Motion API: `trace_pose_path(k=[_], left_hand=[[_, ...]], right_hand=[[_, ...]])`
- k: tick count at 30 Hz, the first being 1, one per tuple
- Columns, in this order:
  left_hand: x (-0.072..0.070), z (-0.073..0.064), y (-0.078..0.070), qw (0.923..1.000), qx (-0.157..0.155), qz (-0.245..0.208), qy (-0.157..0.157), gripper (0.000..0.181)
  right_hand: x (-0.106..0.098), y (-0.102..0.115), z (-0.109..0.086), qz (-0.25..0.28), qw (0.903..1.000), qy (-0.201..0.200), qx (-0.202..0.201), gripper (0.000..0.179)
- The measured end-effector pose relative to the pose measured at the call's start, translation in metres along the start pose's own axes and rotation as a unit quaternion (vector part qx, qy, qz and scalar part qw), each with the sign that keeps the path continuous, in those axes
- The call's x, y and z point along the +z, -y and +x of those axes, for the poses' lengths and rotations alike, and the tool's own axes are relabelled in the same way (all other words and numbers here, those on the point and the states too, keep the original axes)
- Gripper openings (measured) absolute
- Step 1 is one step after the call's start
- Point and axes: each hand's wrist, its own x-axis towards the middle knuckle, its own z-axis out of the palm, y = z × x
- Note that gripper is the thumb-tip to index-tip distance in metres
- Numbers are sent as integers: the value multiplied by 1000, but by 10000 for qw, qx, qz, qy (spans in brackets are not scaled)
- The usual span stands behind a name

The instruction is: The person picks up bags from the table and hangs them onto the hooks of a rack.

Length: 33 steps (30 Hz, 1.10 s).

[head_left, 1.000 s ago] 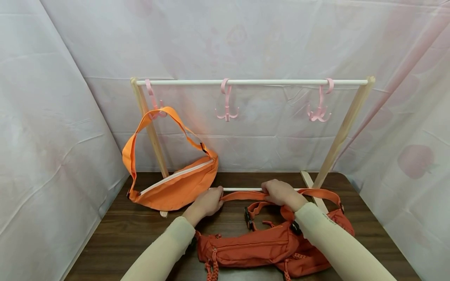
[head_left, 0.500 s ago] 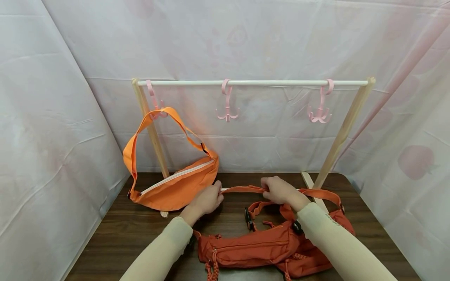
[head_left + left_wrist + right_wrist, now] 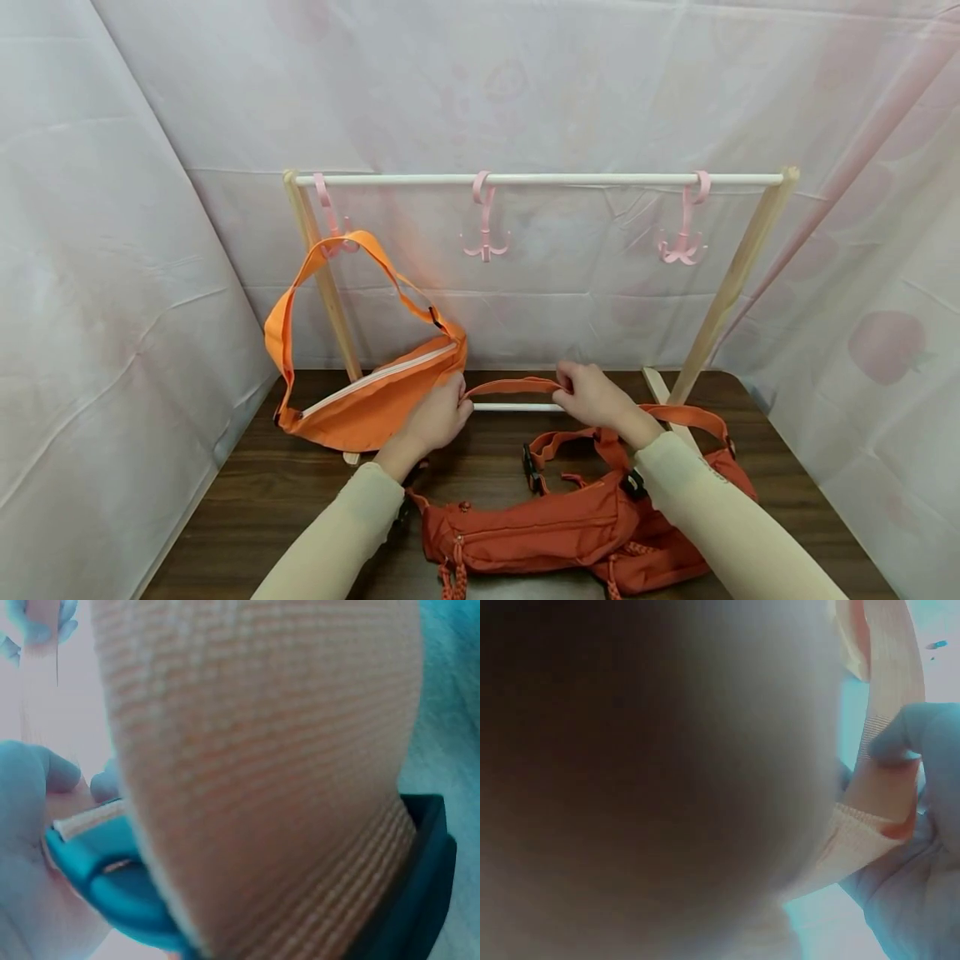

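Note:
A rust-red waist bag (image 3: pixel 525 537) with zips and braided cord pulls lies on the table. Its webbing strap (image 3: pixel 517 386) is stretched in a low arch between two hands, above the white lower bar. My left hand (image 3: pixel 435 417) grips one end of that stretch, overlapping the orange bag in the head view. My right hand (image 3: pixel 596 398) pinches the strap farther right. In the left wrist view, a dark buckle (image 3: pixel 127 870) sits by the left hand, and webbing fills the middle. The right wrist view has the strap (image 3: pixel 892 660) folded between thumb and fingers.
An orange sling bag (image 3: pixel 382 400) hangs by its strap from the left pink hook (image 3: pixel 327 208). Two more pink hooks, the middle hook (image 3: pixel 485 225) and right hook (image 3: pixel 682 229), hang on the white rail (image 3: pixel 585 179). Another rust-red pouch (image 3: pixel 660 554) lies under the right forearm.
Both hands have risen slightly, lifting the strap from along the lower bar to above it. The left hand has also shifted a little left. The bag bodies stay in place.

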Motion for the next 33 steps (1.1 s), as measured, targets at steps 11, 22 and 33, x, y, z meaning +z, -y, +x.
trace_pose_path(k=[11, 22, 33], left_hand=[[-18, -5, -6, 9985, 75, -206, -505, 22], [-45, -16, -21, 9980, 122, -190, -589, 28], [-75, -26, -34, 9969, 412, 164, -649, 35]], right_hand=[[-5, 9, 2, 296, 9985, -453, 41, 19], [-18, 29, 1, 157, 9981, -512, -306, 21], [-34, 56, -2, -192, 9906, -677, -1169, 37]])
